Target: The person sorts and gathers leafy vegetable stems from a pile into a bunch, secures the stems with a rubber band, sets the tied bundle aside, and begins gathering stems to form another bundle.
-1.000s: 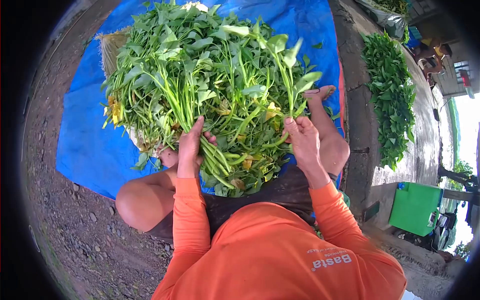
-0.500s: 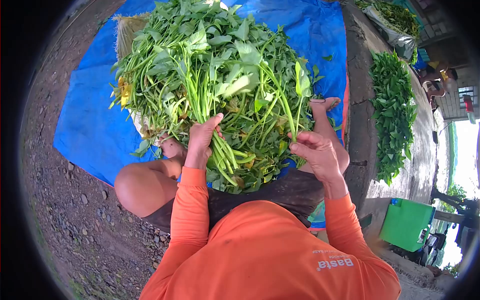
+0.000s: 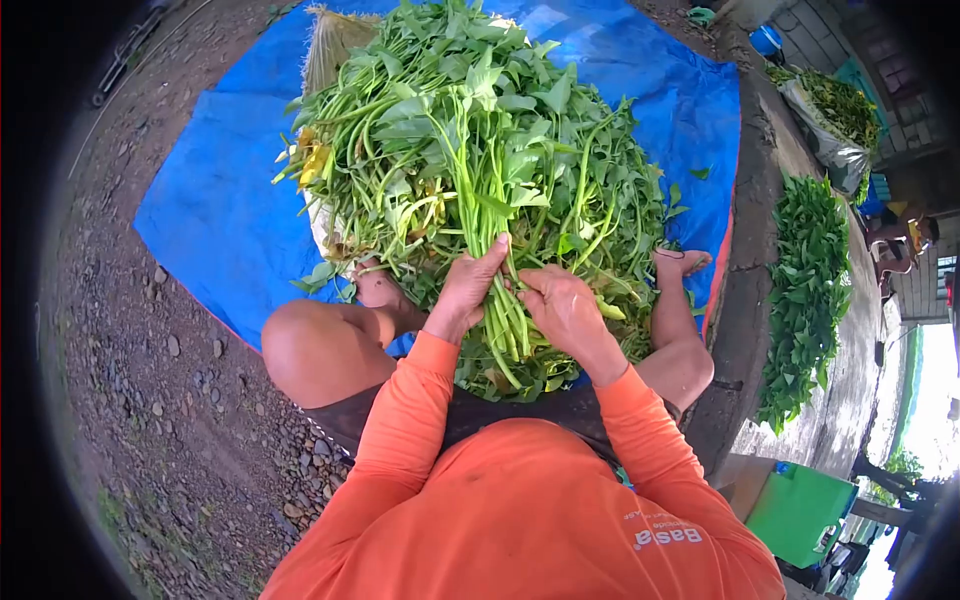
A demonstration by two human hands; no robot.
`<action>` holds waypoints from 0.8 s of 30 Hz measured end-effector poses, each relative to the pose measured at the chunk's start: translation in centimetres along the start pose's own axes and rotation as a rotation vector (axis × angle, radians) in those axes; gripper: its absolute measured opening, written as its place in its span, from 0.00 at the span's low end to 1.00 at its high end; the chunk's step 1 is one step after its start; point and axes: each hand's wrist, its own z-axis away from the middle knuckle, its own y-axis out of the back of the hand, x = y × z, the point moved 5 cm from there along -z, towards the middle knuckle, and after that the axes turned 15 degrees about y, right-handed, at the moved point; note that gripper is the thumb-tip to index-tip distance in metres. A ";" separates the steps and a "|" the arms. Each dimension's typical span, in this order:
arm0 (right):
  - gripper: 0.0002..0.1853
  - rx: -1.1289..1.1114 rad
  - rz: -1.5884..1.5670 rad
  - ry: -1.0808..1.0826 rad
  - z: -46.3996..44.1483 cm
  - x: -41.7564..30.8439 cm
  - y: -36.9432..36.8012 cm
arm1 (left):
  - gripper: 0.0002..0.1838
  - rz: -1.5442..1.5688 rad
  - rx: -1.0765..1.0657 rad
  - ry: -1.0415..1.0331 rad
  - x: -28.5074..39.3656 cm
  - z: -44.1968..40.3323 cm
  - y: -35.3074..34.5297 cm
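My left hand point(image 3: 467, 292) is closed around a bunch of water spinach point(image 3: 507, 330), its cut stems pointing down toward my lap and its leaves pointing away from me. Right beside it, my right hand point(image 3: 568, 312) has its fingers pinched at the bunch's stems, on a water spinach stem mostly hidden by the fingers. Behind both hands rises a large heap of loose water spinach point(image 3: 400, 110), with some yellowed leaves point(image 3: 313, 160) at its left side. More leafy stems lie between my bent legs, under the hands.
The heap rests on a blue tarp point(image 3: 220, 220), with a woven sack point(image 3: 335, 50) at its far left. Gravel ground point(image 3: 180, 400) lies to the left. On the right are a row of greens point(image 3: 808, 290) on concrete, a filled sack point(image 3: 825, 125), a green box point(image 3: 800, 515) and another person point(image 3: 895, 245).
My right hand has moved left with a stem, from beside the heap to the bunch in my left hand. The whole view has shifted slightly.
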 end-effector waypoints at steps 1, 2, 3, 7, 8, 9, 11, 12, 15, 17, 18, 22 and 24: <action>0.15 -0.010 0.029 0.014 -0.1 -0.1 -0.4 | 0.19 0.045 -0.010 -0.048 0.2 0.2 -0.4; 0.16 -0.029 0.025 0.008 -0.2 0.0 -0.8 | 0.17 0.089 -0.019 -0.090 0.2 0.3 -0.8; 0.16 -0.046 0.019 -0.001 -0.3 -0.1 -1.1 | 0.16 0.075 -0.015 -0.069 0.1 0.2 -0.6; 0.16 0.231 -0.446 -0.268 -0.1 3.8 -3.9 | 0.12 0.066 0.021 -0.028 -0.1 -0.1 -0.2; 0.16 0.361 -0.680 -0.427 0.0 5.3 -5.1 | 0.11 0.081 0.036 -0.029 -0.3 -0.2 -0.2; 0.19 0.381 -0.650 -0.469 -0.8 5.1 -4.4 | 0.10 0.076 0.035 -0.038 -0.4 -0.1 -0.5; 0.15 0.454 -0.684 -0.395 -1.5 5.4 -4.6 | 0.11 0.034 0.035 -0.048 -0.7 0.0 -0.7; 0.13 0.476 -0.701 -0.385 -1.7 5.6 -4.9 | 0.11 0.011 0.030 -0.060 -0.5 -0.1 -1.0; 0.05 0.604 -0.591 -0.049 -0.9 1.0 -3.4 | 0.12 0.070 0.046 -0.137 0.3 1.0 -1.8; 0.05 0.414 -0.485 0.078 1.1 -1.9 -2.5 | 0.13 0.081 0.094 -0.129 -0.4 -1.9 1.7; 0.06 0.282 -0.539 0.034 2.4 -3.1 -2.1 | 0.15 -0.008 0.290 -0.096 1.3 0.3 0.1; 0.12 -0.043 -0.533 -0.057 7.4 -3.6 -0.5 | 0.13 -0.019 0.307 -0.349 4.9 1.5 0.9; 0.14 -0.015 -0.581 -0.247 8.7 -1.3 1.2 | 0.12 -0.121 0.378 -0.359 6.3 2.2 1.4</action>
